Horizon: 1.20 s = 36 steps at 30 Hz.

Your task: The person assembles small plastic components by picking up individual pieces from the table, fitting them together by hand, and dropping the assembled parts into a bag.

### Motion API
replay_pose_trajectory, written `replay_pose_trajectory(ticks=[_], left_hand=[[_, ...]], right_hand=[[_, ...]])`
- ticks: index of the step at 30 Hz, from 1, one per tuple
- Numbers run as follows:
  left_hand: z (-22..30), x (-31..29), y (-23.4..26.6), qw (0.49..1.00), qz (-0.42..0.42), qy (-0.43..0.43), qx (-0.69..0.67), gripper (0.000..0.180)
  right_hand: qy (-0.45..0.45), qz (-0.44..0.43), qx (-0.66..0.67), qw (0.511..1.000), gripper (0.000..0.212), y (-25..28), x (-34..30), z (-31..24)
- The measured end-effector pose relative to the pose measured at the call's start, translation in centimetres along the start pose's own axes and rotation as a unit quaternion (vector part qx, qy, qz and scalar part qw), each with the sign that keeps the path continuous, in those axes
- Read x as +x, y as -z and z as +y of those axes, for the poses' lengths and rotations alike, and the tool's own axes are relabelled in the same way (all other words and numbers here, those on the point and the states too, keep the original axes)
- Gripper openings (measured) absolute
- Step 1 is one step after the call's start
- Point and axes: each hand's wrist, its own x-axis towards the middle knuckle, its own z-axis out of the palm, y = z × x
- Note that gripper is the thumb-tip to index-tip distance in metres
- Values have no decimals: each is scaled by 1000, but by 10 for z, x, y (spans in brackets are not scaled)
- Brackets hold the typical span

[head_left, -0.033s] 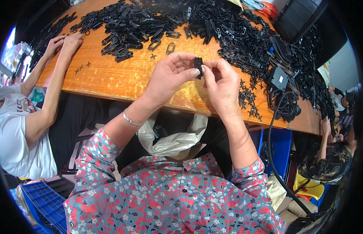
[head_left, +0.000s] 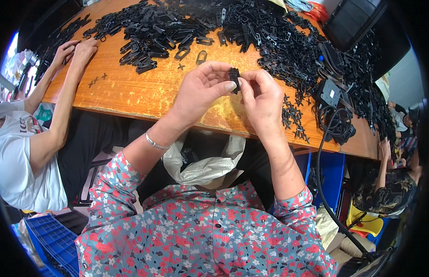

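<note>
Two hands [head_left: 196, 92] [head_left: 264, 104] pinching a black part [head_left: 234, 79], heaped pieces [head_left: 161, 30] beyond, cable [head_left: 319, 173] at right

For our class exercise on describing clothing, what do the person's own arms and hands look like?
The left hand and right hand are ungloved. Both sleeves are grey-blue with red, pink and white flowers, ending on the forearms. A silver-coloured bangle circles the left wrist; none shows on the right.
</note>
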Motion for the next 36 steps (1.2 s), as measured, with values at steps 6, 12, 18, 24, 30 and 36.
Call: replay_pose_trajectory(ticks=[6, 12, 18, 24, 30, 36], left_hand=[[-1, -6, -9, 998, -7, -30, 46, 37], [1, -19, -22, 991, -35, -37, 126, 38], [11, -14, -12, 986, -95, 131, -28, 46], [29, 23, -4, 963, -161, 193, 95, 43], [11, 141, 43, 720, -15, -198, 665, 20], [-15, 192, 52, 639, -128, -146, 744, 20]], right_hand=[[129, 2, -130, 983, 14, 7, -3, -4], [-96, -54, 114, 987, 10, 7, -10, -9], [-253, -165, 358, 883, 20, 19, -11, -12], [-268, -130, 424, 855, 26, 16, -19, 14], [-277, -167, 456, 829, 29, 10, -21, 12], [-300, -186, 426, 833, 23, 18, -20, 18]])
